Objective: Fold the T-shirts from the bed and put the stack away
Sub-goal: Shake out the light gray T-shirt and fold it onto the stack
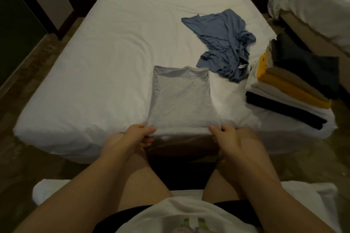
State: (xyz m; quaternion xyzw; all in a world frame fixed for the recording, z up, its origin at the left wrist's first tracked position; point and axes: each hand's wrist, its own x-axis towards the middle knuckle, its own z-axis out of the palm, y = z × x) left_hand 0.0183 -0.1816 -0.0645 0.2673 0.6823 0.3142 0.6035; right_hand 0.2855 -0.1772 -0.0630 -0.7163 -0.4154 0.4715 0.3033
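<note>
The grey T-shirt [180, 96] lay folded lengthwise on the bed [94, 62], its hem at the near edge. The left hand [138, 134] and right hand [225, 134] each pinched one hem corner. Beyond it lay the blue T-shirt [221, 43], crumpled; right of it, the folded stack [291, 85].

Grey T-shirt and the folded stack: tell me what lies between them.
In the head view, only bare white sheet lies between the grey T-shirt and the folded stack; the crumpled blue T-shirt sits just beyond that gap.
</note>
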